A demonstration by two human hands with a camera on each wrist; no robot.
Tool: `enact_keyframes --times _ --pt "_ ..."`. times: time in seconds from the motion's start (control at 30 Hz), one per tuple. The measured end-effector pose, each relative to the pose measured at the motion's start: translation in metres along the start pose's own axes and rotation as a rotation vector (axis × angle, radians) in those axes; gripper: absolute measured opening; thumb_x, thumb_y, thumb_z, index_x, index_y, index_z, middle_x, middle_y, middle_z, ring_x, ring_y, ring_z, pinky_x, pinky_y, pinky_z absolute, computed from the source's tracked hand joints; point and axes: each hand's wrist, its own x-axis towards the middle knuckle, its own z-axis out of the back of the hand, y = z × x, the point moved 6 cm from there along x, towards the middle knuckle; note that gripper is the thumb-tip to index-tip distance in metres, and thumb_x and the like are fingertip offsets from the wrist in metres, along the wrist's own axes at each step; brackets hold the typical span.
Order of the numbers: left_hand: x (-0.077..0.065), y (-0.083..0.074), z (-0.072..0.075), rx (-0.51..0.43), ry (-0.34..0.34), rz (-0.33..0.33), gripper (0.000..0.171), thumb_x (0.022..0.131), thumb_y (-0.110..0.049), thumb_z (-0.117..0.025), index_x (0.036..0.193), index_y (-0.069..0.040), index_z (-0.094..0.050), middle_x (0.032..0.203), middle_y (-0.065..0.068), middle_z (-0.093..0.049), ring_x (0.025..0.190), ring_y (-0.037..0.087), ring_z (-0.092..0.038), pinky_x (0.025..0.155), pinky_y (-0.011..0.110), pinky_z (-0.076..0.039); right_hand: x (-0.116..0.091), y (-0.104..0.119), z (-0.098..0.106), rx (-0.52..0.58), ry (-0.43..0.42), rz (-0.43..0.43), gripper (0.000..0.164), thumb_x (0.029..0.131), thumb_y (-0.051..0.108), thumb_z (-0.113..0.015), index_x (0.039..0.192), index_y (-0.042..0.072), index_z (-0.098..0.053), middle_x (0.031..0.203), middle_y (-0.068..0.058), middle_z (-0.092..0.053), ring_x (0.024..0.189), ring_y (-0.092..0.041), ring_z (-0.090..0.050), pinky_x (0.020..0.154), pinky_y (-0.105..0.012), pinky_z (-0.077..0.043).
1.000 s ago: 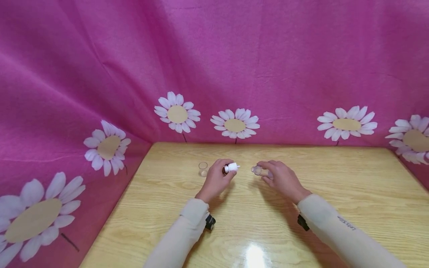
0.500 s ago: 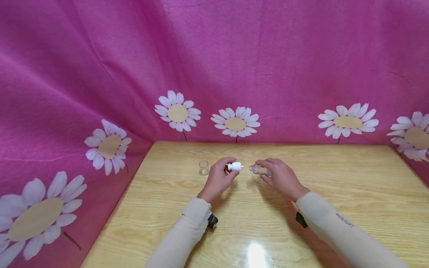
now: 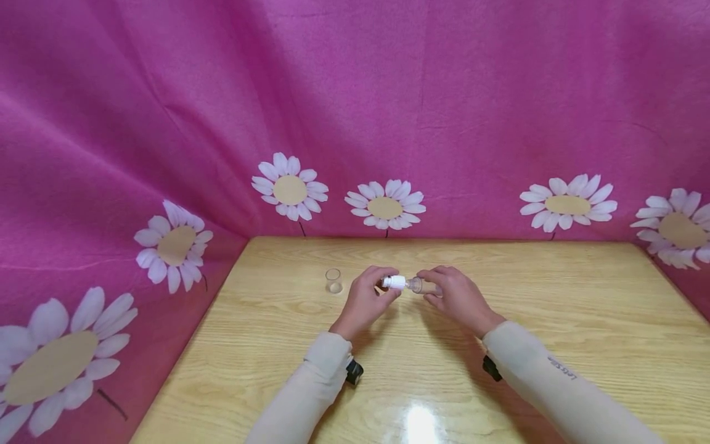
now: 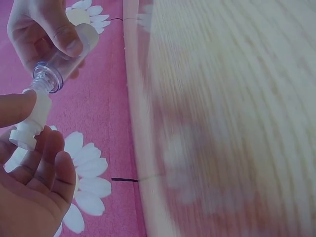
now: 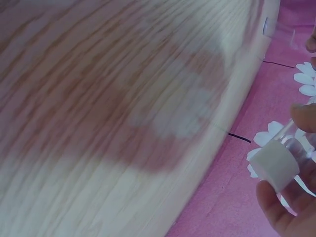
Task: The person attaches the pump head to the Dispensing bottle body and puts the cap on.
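In the head view, my left hand (image 3: pixel 366 301) pinches a white pump head (image 3: pixel 395 282) between thumb and fingers, its narrow end pointing right. Facing it, my right hand (image 3: pixel 461 300) grips a clear plastic bottle (image 3: pixel 426 287) tilted on its side, its neck toward the pump. The left wrist view has the pump head (image 4: pixel 38 113) lined up against the bottle's (image 4: pixel 61 64) threaded neck; how far it goes in cannot be told. The bottle's white base (image 5: pixel 274 165) shows in the right wrist view. Both things are held above the table.
A small clear cap (image 3: pixel 333 282) stands on the wooden table (image 3: pixel 266 345), just left of my left hand. Behind and along the left side hangs a pink cloth (image 3: pixel 355 111) printed with white flowers.
The hands have come together. The pump head has moved right and the bottle slightly left, so the gap between pump and bottle neck has closed.
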Motion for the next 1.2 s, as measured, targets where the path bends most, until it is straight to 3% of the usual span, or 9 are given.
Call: enact_keyframes --times 0.27,0.43,0.73,0.93,1.0,1.2 --pt "0.001 -0.003 -0.006 0.030 0.048 0.010 0.033 0.090 -0.015 -0.073 0.122 -0.011 -0.068 0.110 0.007 -0.070 0.089 0.017 -0.062 0.071 0.019 -0.049 0.000 0.006 -0.001 -0.034 0.016 -0.006 0.043 0.078 0.013 -0.083 0.119 0.010 -0.069 0.103 -0.010 -0.071 0.076 -0.020 -0.066 0.071 -0.042 -0.058" --pt "0.001 -0.004 -0.009 0.043 0.063 0.012 0.032 0.089 -0.016 -0.074 0.120 -0.009 -0.069 0.103 0.007 -0.072 0.080 0.013 -0.060 0.067 0.017 -0.049 0.000 0.011 -0.001 -0.075 -0.003 0.045 0.044 0.077 0.013 -0.085 0.118 0.009 -0.070 0.102 -0.010 -0.071 0.080 -0.021 -0.067 0.072 -0.040 -0.059" --pt "-0.001 0.006 -0.014 -0.003 0.128 0.092 0.029 0.091 -0.029 -0.072 0.116 -0.015 -0.070 0.093 0.004 -0.070 0.072 0.008 -0.054 0.062 0.019 -0.046 -0.004 0.011 -0.003 -0.071 -0.015 0.066 0.044 0.074 0.011 -0.086 0.115 0.011 -0.071 0.100 -0.009 -0.071 0.085 -0.024 -0.068 0.074 -0.041 -0.059" --pt "-0.001 0.009 -0.016 -0.031 0.157 0.147 0.033 0.099 -0.035 -0.058 0.125 -0.016 -0.066 0.097 0.002 -0.068 0.073 0.009 -0.056 0.064 0.023 -0.050 -0.005 0.008 -0.003 -0.074 -0.019 0.070 0.043 0.075 0.010 -0.085 0.116 0.010 -0.071 0.100 -0.009 -0.071 0.084 -0.024 -0.067 0.074 -0.041 -0.058" --pt "-0.001 0.010 -0.016 -0.026 0.147 0.181 0.033 0.100 -0.038 -0.056 0.121 -0.015 -0.067 0.093 0.001 -0.066 0.071 0.009 -0.057 0.064 0.023 -0.049 -0.006 0.007 -0.003 -0.073 -0.021 0.068 0.043 0.075 0.010 -0.085 0.116 0.010 -0.071 0.100 -0.009 -0.070 0.084 -0.024 -0.067 0.074 -0.041 -0.058" --pt "-0.004 0.013 -0.015 -0.004 0.143 0.276 0.034 0.097 -0.046 -0.056 0.090 -0.014 -0.067 0.076 -0.003 -0.064 0.060 0.010 -0.049 0.057 0.025 -0.041 -0.008 0.007 -0.002 -0.080 -0.040 0.072 0.043 0.074 0.012 -0.086 0.115 0.011 -0.071 0.099 -0.008 -0.071 0.082 -0.023 -0.067 0.072 -0.040 -0.058"
